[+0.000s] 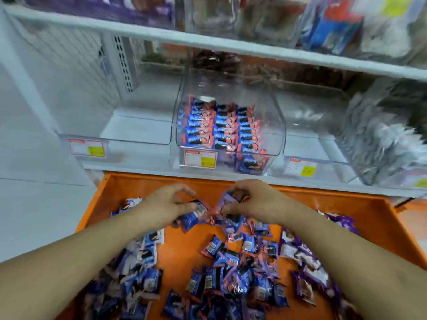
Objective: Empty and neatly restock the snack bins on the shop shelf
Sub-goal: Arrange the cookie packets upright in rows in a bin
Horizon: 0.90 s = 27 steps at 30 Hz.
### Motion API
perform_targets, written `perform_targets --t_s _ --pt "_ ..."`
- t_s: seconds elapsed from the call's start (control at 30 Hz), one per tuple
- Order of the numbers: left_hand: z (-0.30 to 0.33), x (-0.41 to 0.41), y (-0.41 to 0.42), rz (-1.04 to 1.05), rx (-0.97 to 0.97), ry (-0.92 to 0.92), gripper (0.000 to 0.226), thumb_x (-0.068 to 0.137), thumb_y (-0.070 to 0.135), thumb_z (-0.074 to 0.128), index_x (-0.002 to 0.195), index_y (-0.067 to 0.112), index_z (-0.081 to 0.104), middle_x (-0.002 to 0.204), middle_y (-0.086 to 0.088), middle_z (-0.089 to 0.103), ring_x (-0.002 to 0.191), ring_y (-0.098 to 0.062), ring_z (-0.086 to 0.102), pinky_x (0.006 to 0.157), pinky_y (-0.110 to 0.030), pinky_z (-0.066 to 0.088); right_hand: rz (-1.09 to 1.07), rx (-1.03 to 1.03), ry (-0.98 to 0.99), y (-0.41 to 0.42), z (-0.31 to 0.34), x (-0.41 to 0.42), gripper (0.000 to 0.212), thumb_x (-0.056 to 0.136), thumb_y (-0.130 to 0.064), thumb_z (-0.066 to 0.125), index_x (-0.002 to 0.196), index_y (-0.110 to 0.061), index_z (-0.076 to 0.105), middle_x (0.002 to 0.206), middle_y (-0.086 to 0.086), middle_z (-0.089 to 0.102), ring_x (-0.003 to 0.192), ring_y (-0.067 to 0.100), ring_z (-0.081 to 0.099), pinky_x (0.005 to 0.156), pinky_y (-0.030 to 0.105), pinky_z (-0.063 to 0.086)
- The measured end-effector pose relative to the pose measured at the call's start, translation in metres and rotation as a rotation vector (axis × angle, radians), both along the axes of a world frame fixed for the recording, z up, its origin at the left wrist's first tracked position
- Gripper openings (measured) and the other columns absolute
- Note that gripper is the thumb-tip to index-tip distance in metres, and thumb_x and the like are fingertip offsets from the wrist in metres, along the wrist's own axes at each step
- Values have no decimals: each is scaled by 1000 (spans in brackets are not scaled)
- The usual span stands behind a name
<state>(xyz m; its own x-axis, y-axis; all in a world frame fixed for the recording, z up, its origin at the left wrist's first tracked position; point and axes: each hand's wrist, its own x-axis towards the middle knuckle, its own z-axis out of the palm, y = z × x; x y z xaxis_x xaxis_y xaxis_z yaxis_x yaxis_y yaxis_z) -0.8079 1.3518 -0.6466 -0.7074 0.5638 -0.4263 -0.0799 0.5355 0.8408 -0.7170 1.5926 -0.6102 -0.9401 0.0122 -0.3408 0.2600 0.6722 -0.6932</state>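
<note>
Loose snack packets (233, 278) lay heaped low in frame in the orange crate (360, 211), emptied for sorting; mid-frame, left hand (172, 199) and right hand (249, 199) each pinched blue packets, apparently squaring them for the half-filled clear bin (227, 158) above centre.

Two bare forearms, no sleeves in view: one comes in from lower left of frame, the other from lower right. Left hand (172, 200) and right hand (249, 199) sit approx. mid-frame; both bare, no gloves. No rings, watch or bands seen, tho motion blur softens detail. Fingers (187, 192) too blurred for nails etc.
</note>
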Motion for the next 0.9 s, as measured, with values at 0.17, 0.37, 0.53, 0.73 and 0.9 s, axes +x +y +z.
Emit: perform_targets --t_s 0.17,0.37,0.53,0.73,0.9 --pt "91 24 0 189 378 -387 25 102 11 60 123 3 70 96 -19 74 79 -30 66 75 -40 54 -158 -110 348 -34 80 18 21 86 -32 85 85 -24 66 67 0 49 59 5 41 55 17 34" --pt "125 38 -4 61 489 -398 50 86 24 81 128 0 68 122 -20 73 101 -30 66 81 -37 49 -364 -375 430 -45 102 28 13 90 -33 81 93 -22 76 74 0 73 67 13 63 70 35 50" --pt "128 20 -2 157 555 -403 30 82 31 72 101 11 83 114 -21 76 85 -30 75 62 -34 54 -414 -503 417 -25 111 21 15 97 -28 71 103 -15 76 87 15 77 72 25 67 68 41 53" --pt "123 2 8 298 573 -345 31 84 36 69 97 12 84 104 -17 78 91 -32 78 66 -38 63 -347 -568 363 -16 106 9 19 96 -20 75 111 -9 72 100 25 74 88 35 73 76 42 58" --pt "120 4 9 319 494 -260 36 97 37 64 110 6 79 107 -22 76 97 -36 73 77 -43 59 -342 -593 315 -17 101 4 35 82 -26 71 111 -6 72 110 31 68 99 35 74 88 50 61"
